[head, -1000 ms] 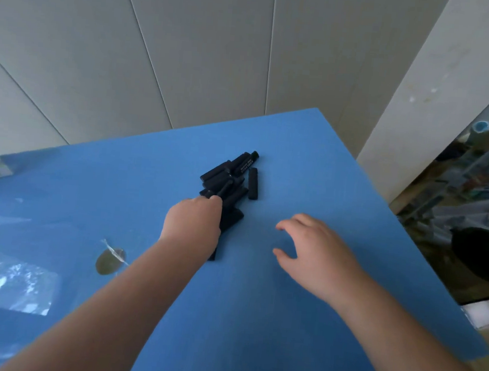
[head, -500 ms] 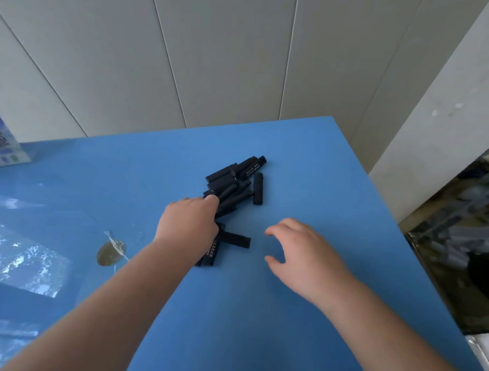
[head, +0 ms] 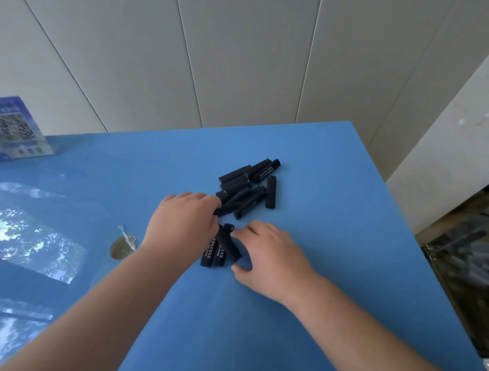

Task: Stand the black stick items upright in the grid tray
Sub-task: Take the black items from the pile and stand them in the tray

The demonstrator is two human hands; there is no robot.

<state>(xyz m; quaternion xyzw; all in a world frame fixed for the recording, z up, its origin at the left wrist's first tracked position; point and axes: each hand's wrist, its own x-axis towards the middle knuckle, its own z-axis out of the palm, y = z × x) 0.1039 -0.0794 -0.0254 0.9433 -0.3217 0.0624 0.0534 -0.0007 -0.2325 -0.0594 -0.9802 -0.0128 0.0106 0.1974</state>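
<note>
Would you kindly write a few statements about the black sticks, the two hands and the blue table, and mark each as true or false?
1. The black sticks lie flat in a loose pile on the blue table. True.
2. A grid tray stands beside the pile with several sticks upright in it. False: no grid tray is in view, and no stick stands upright.
3. The right hand reaches a small group of sticks nearer the person. True.
4. The left hand rests far from the sticks at the table's edge. False: its fingertips are at the near end of the pile.
5. One stick lies alone just right of the pile. True.
</note>
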